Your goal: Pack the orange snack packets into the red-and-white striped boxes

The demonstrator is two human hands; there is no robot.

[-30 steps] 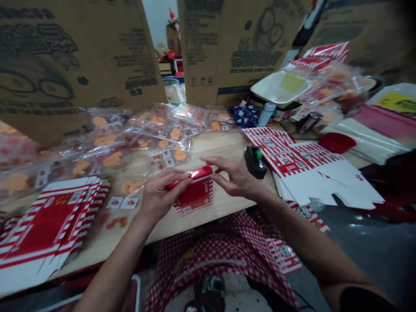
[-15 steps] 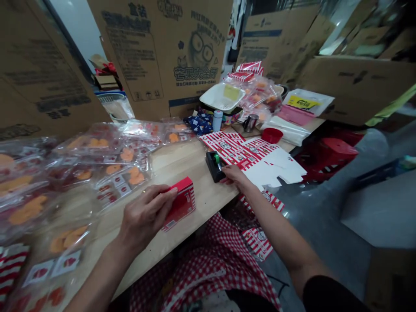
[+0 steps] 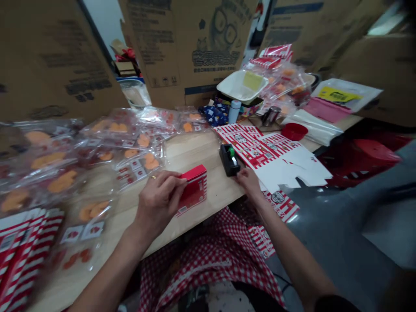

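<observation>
My left hand (image 3: 160, 196) grips a small red box (image 3: 195, 190) with striped edges, which stands upright on the wooden table (image 3: 191, 149). Thumb and fingers pinch its top left end. Right of the box sits a black tape dispenser (image 3: 229, 161) with a green core. At its near end is my right hand (image 3: 249, 182), fingers pinched together; anything between them is too small to make out. Flat red-and-white striped cartons (image 3: 256, 149) lie just beyond that hand, their white flaps toward the table's edge.
Clear bags of orange pieces (image 3: 130, 154) cover the left side. Folded striped cartons (image 3: 29, 247) lie at the near left. A white basket (image 3: 242, 86), a blue bottle (image 3: 234, 112), a metal cup (image 3: 271, 116) and a red bowl (image 3: 294, 131) stand at the back. Large cardboard boxes (image 3: 182, 39) rise behind.
My right hand has drawn back slightly from the tape dispenser's near end, its fingers closed. My left hand still holds the red box. The view has swung a little to the left.
</observation>
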